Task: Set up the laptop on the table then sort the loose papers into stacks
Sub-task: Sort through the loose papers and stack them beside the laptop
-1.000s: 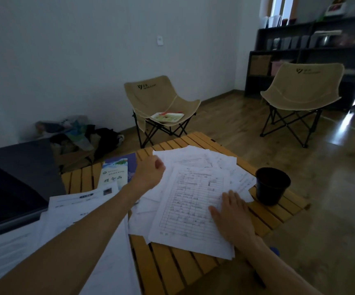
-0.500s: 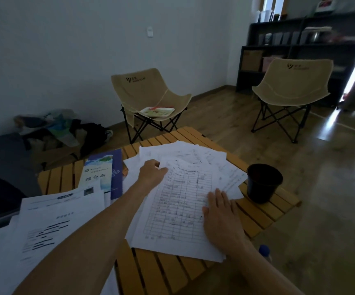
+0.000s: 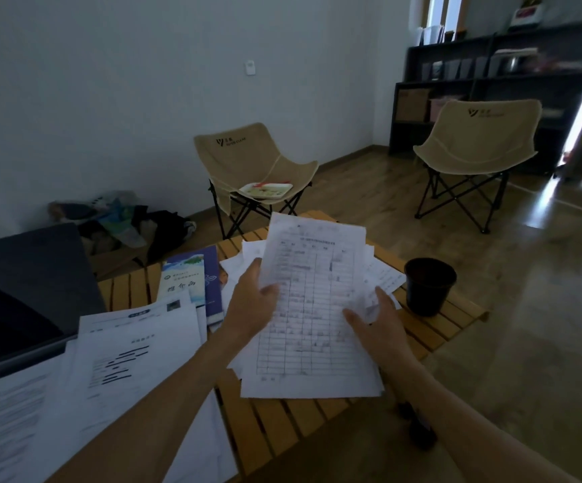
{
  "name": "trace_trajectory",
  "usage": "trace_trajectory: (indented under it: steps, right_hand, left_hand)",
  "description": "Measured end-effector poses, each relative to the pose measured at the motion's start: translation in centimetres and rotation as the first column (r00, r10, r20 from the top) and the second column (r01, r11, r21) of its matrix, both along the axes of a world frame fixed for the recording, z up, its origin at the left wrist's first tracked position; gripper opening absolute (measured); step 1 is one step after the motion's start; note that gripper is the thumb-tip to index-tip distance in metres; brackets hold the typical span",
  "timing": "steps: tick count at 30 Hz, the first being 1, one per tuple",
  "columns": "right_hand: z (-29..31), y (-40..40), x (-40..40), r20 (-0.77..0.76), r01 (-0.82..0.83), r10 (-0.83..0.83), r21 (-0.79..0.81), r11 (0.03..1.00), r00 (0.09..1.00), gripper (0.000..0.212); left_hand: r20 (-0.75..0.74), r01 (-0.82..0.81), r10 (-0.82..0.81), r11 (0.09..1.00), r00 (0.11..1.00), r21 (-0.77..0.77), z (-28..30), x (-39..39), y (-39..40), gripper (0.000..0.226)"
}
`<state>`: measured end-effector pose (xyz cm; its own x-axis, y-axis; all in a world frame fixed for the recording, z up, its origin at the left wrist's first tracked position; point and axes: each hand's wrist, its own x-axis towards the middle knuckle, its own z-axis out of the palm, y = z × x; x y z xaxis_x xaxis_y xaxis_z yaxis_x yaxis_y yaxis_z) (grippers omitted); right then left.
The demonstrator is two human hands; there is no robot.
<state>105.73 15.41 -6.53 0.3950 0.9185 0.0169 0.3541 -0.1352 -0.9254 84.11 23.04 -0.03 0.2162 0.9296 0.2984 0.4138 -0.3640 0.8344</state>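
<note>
Sorting step: left hand (image 3: 253, 308) grips the gridded sheet (image 3: 312, 308) at its left edge, lifted over the middle of the surface (image 3: 282, 423). Right hand (image 3: 378, 325) sits at the sheet's right edge; whether its fingers pinch it, cannot tell. Loose papers (image 3: 380, 273) lie underneath; a stack (image 3: 125, 360) lies near the left edge. Next: lay the sheet on a matching pile. Laptop (image 3: 21, 291) cut off, left; print blurred.

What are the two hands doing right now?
Left hand: pinching the table-printed sheet at its left edge.
Right hand: gripping the same sheet's right edge.
</note>
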Motion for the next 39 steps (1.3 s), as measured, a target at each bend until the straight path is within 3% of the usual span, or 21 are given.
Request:
trace_trajectory:
  steps: [2, 3, 5, 7, 10, 15, 20, 25, 33, 36, 39]
  right_hand:
    - [1.9, -0.8, 0.6, -0.268, -0.06, 0.07, 0.046, 0.997, 0.961, 0.081]
    - [3.1, -1.4, 0.6, -0.335, -0.098, 0.117, 0.074, 0.992, 0.935, 0.068]
    - [5.5, -2.4, 0.2, -0.379, -0.154, 0.212, 0.177, 0.972, 0.901, 0.034]
    - [7.5, -3.1, -0.9, -0.324, -0.141, 0.248, 0.319, 0.937, 0.913, 0.02]
    - [8.8, -3.6, -2.2, -0.264, -0.087, 0.221, 0.439, 0.894, 0.939, 0.019]
    - [8.0, -3.9, -1.4, -0.265, -0.099, 0.219, 0.402, 0.91, 0.939, 0.02]
    - [7.9, -3.8, -1.3, -0.389, -0.124, 0.254, 0.329, 0.936, 0.886, 0.022]
    - [8.0, -3.9, -1.5, -0.401, -0.151, 0.271, 0.306, 0.94, 0.875, 0.02]
    - [7.4, -3.8, -1.5, -0.389, -0.178, 0.292, 0.303, 0.936, 0.874, 0.022]
    - [7.3, -3.8, -1.3, -0.416, -0.172, 0.296, 0.31, 0.935, 0.86, 0.021]
    - [7.4, -3.8, -1.3, -0.412, -0.149, 0.279, 0.319, 0.936, 0.867, 0.019]
  left_hand:
    - [0.111, 0.002, -0.006, 0.999, 0.994, 0.043, 1.9, -0.7, -1.8, 0.03]
    - [0.145, -0.006, -0.002, 0.999, 0.989, 0.053, 2.6, -1.1, -2.6, 0.028]
    - [0.178, -0.096, 0.075, 0.989, 0.981, 0.11, 3.5, -1.5, -3.8, 0.018]
    - [0.233, -0.209, 0.168, 0.964, 0.958, 0.165, 4.3, -2.0, -4.5, 0.015]
    - [0.339, -0.246, 0.19, 0.96, 0.922, 0.132, 5.9, -2.5, -4.8, 0.023]
    - [0.307, -0.245, 0.189, 0.957, 0.933, 0.156, 7.5, -3.6, -5.3, 0.036]
    - [0.325, -0.156, 0.115, 0.982, 0.939, 0.103, 8.2, -4.3, -5.5, 0.011]
    - [0.361, -0.156, 0.112, 0.983, 0.926, 0.094, 8.2, -4.8, -5.6, 0.017]
    - [0.365, -0.172, 0.08, 0.959, 0.928, 0.227, 11.0, -5.6, -5.2, 0.018]
    - [0.319, -0.191, 0.101, 0.946, 0.942, 0.263, 12.3, -5.7, -4.7, 0.007]
    - [0.258, -0.214, 0.138, 0.931, 0.956, 0.295, 12.6, -5.7, -4.4, 0.01]
